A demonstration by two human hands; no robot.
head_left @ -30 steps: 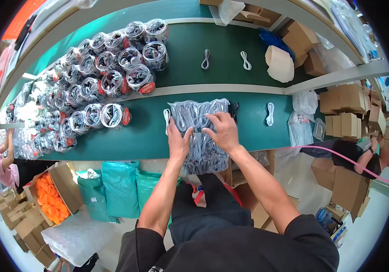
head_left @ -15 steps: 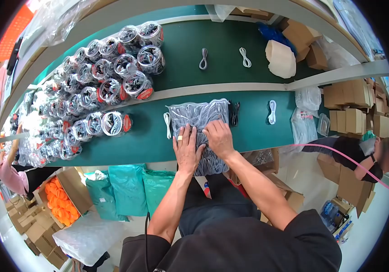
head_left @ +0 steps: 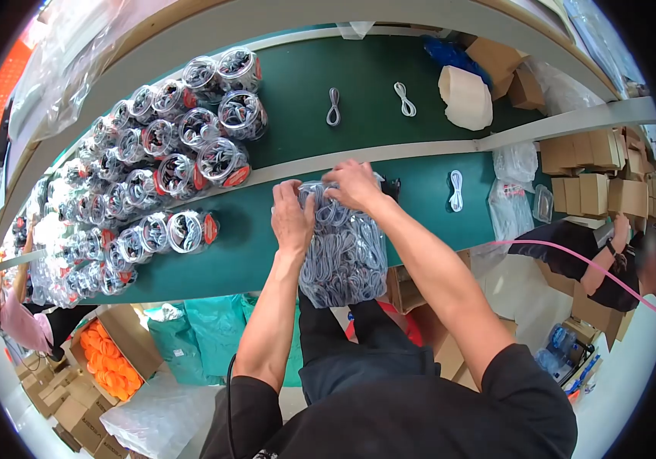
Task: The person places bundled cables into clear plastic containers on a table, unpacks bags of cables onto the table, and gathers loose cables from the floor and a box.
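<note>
A clear plastic bag packed with coiled grey cables (head_left: 343,260) lies at the front of the green table, its near end hanging past the edge. My left hand (head_left: 293,220) is closed on the bag's upper left corner, thumb towards the cables. At the upper end, my right hand (head_left: 357,187) has its fingers bent and closed on the plastic. A black cable coil (head_left: 391,188) shows partly behind my right hand. Farther right lies a white cable coil (head_left: 456,191).
Several clear jars of cables (head_left: 186,232) stand in rows on the left. On the back shelf lie a grey coil (head_left: 333,106) and a white coil (head_left: 404,99). Cardboard boxes (head_left: 592,191) are stacked right. A person (head_left: 607,260) is at right, another (head_left: 18,306) at left.
Both hands have moved from the middle of the bag to its far end and now grip the plastic there. The bag sits slightly nearer to me.
</note>
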